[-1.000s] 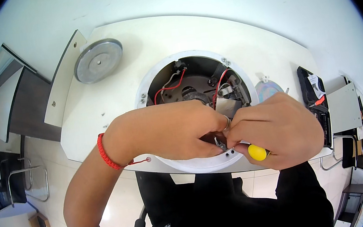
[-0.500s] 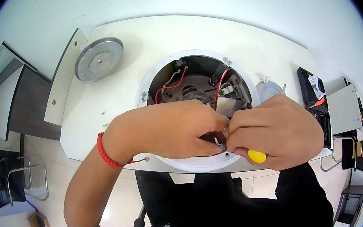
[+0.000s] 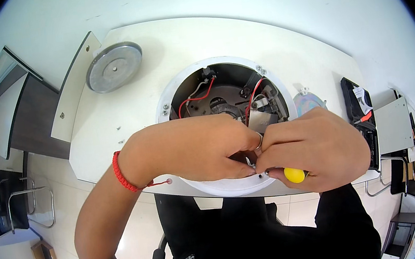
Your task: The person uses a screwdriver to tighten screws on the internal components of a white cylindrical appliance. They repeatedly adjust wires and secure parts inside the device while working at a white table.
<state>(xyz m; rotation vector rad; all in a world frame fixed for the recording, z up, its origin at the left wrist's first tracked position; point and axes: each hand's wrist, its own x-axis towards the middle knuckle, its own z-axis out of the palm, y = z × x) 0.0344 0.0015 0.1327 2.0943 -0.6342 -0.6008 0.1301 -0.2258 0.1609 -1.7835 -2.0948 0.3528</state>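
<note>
A round white housing [image 3: 214, 188] stands at the table's near edge, its top open onto a dark inside with red wires [image 3: 197, 98] and metal parts. Over its near rim bends my left hand [image 3: 204, 148], thumb and fingers pinched around a small silvery metal part [image 3: 253, 165]. Pressed against it, my right hand [image 3: 319, 149] has its fingers curled round a tool with a yellow handle [image 3: 294, 175]; only the rounded handle shows clearly, and the fingers hide the rest. The fingertips of both hands meet near the rim's front right.
A round grey metal lid [image 3: 114, 68] lies at the table's far left. Small screws [image 3: 120, 141] are scattered left of the housing. To its right are a shiny round plate [image 3: 309, 102] and a black tool case [image 3: 357, 103] with an orange-tipped tool. My legs are below the table edge.
The right fingertips have shifted very slightly at the rim. Both hands otherwise keep their places and their grip; the whole view has moved a touch.
</note>
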